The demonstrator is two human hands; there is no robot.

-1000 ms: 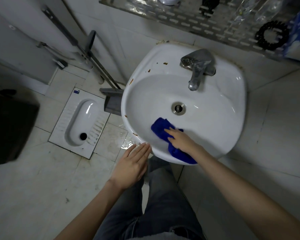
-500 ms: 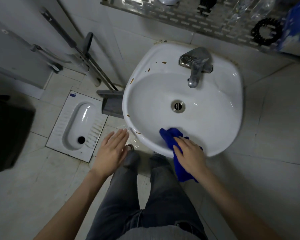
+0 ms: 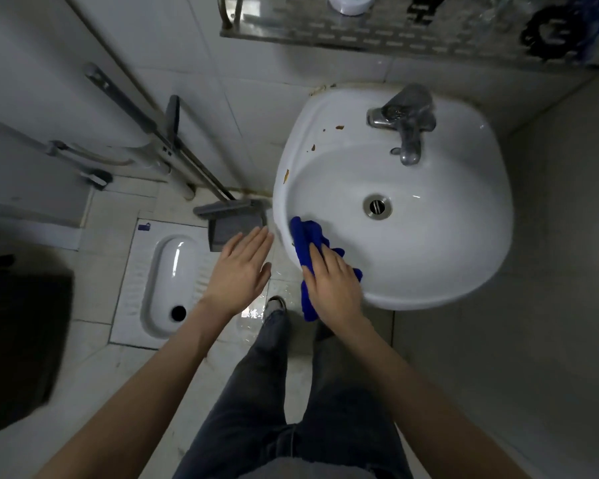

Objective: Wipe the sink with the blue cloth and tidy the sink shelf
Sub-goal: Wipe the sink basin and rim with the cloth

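- Blue cloth (image 3: 305,240) work needs one hand only: left of the sink (image 3: 481,271), the left hand (image 3: 239,271) hovers flat, fingers straight, holding nothing, probably for balance.
- The cloth drapes over the sink's near-left rim, its long axis running from bowl to floor, its tail hanging outside.
- The right hand (image 3: 332,288) presses it down with flat fingers, to scrub.
- Brown specks (image 3: 286,176) dot the sink's left rim.

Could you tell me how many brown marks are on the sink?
4 marks on the sink rim: two left of the tap, one lower, one at the basin edge. The blue cloth may hide more.
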